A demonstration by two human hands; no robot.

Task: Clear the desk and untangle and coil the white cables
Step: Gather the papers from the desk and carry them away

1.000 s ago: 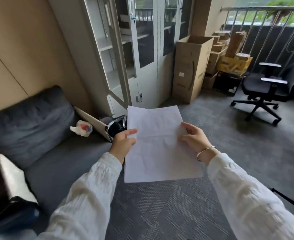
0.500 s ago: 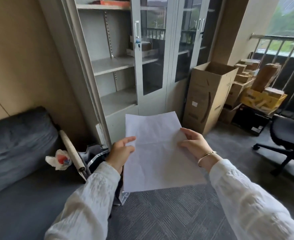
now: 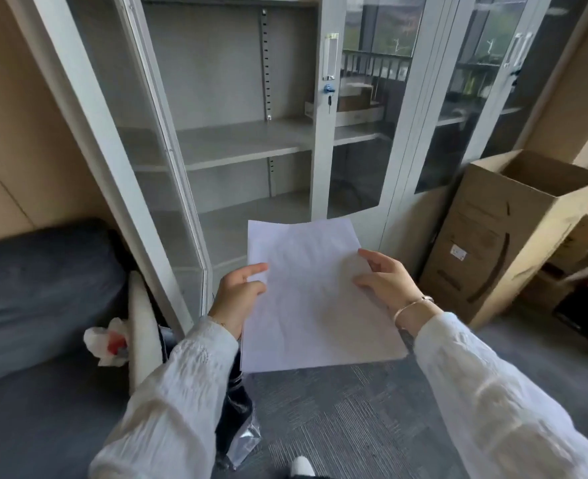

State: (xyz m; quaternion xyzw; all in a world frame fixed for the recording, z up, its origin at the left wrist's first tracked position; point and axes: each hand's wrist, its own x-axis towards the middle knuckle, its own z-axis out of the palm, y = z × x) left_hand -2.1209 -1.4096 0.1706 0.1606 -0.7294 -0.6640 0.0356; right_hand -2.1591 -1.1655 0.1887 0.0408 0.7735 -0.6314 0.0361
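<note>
A stack of white paper sheets (image 3: 315, 299) is held flat in front of me by both hands. My left hand (image 3: 239, 293) pinches its left edge, thumb on top. My right hand (image 3: 385, 280) grips the right edge, fingers spread over the sheet. The paper hangs just in front of an open grey cabinet (image 3: 237, 143) with bare shelves. No desk and no white cables are in view.
The cabinet's glass door (image 3: 147, 160) stands open to the left. A dark sofa (image 3: 36, 305) with a crumpled bag (image 3: 107, 344) is at the left, a tall cardboard box (image 3: 503, 229) at the right. Grey carpet (image 3: 347, 416) lies below.
I have come closer to the cabinet and the view has tilted up; the shelves now fill the frame. Both hands keep the same hold on the paper.
</note>
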